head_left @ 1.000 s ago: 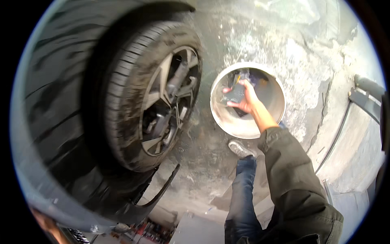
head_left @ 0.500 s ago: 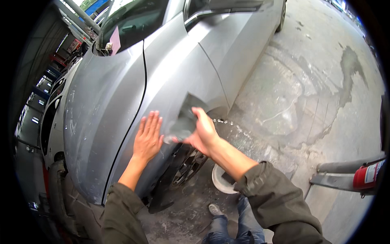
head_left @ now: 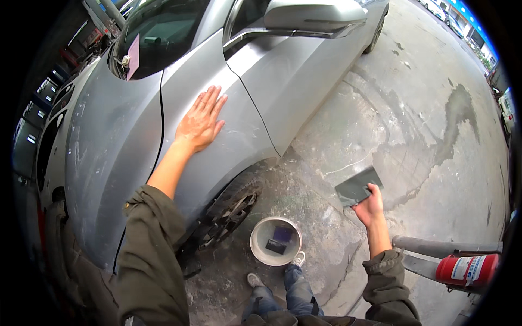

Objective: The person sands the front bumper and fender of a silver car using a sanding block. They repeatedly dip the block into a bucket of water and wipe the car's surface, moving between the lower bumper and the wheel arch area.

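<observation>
My left hand [head_left: 201, 122] lies flat on the silver front fender [head_left: 217, 142] of a car, its fingers stretched toward the windscreen end. Faint pale marks show on the paint beside it. Well away from the car, out to the right over the floor, my right hand [head_left: 371, 206] grips a dark grey sheet of sandpaper [head_left: 356, 186] by one edge. The thumb rests on top; the fingers beneath are mostly hidden. Below the fender sits the front wheel [head_left: 231, 217].
A round pale bucket [head_left: 255, 251] of water stands by my feet, with dark flat pieces inside. The side mirror [head_left: 315, 15] juts out ahead. At right, a red cylinder [head_left: 466, 270] lies near a grey metal post [head_left: 429, 246]. Wet patches mark the concrete floor [head_left: 418, 136].
My right hand has swung away from the fender to the right with the sandpaper. My left hand has moved farther up the fender. The bucket has come fully into view.
</observation>
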The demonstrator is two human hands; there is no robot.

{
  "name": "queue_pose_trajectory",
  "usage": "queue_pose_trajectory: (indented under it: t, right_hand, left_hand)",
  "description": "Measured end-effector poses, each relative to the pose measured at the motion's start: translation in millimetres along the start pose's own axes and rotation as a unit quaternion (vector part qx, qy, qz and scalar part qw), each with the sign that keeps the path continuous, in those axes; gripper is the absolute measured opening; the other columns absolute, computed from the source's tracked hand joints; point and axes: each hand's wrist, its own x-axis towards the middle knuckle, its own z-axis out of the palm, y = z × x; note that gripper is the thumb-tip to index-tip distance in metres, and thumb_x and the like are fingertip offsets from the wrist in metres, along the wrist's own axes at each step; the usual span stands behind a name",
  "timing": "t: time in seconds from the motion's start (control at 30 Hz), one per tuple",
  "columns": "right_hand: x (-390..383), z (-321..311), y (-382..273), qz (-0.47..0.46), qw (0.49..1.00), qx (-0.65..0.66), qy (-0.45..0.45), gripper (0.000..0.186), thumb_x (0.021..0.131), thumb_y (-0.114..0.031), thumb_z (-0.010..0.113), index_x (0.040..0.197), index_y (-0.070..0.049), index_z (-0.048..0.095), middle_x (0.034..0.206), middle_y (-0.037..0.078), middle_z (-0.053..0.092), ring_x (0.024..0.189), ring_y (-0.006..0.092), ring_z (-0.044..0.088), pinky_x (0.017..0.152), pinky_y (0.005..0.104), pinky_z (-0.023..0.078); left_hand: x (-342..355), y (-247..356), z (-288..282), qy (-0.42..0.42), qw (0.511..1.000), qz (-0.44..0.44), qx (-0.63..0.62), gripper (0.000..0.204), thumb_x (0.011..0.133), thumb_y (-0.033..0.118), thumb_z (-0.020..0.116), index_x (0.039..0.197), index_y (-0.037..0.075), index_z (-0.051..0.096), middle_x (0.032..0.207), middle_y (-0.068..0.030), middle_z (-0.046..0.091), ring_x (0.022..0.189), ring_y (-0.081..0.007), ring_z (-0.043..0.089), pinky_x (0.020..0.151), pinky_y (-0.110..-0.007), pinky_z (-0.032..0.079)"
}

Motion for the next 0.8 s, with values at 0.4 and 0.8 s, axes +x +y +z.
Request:
queue_pose_trajectory:
  t: [0.4,0.8]
  right_hand:
    - [-11,-91,72,-0.012,0.969,0.116,0.219,0.036,0.099,-0.021,0.059,0.13,-0.004,0.06,0.129,0.01,0.066,0.118,0.0283,0.064,0.102,0.0449,0.052]
    - [-22,-65,36,-0.126,0.974,0.02,0.187,0.024,0.088,-0.005,0.079,0.11,-0.001,0.071,0.098,0.008,0.074,0.095,0.0211,0.073,0.084,0.0386,0.061]
  left_hand:
    - [-2,1,0,-0.015,1.0,-0.006,-0.001,0.07,0.1,0.03,0.061,0.161,0.008,0.033,0.171,-0.0141,0.024,0.159,-0.0295,0.021,0.131,-0.043,0.02]
    - [28,6,3,0.026,0.998,-0.006,-0.059,0.072,0.096,0.022,0.064,0.161,0.01,0.034,0.169,-0.0155,0.029,0.157,-0.0304,0.026,0.13,-0.043,0.021]
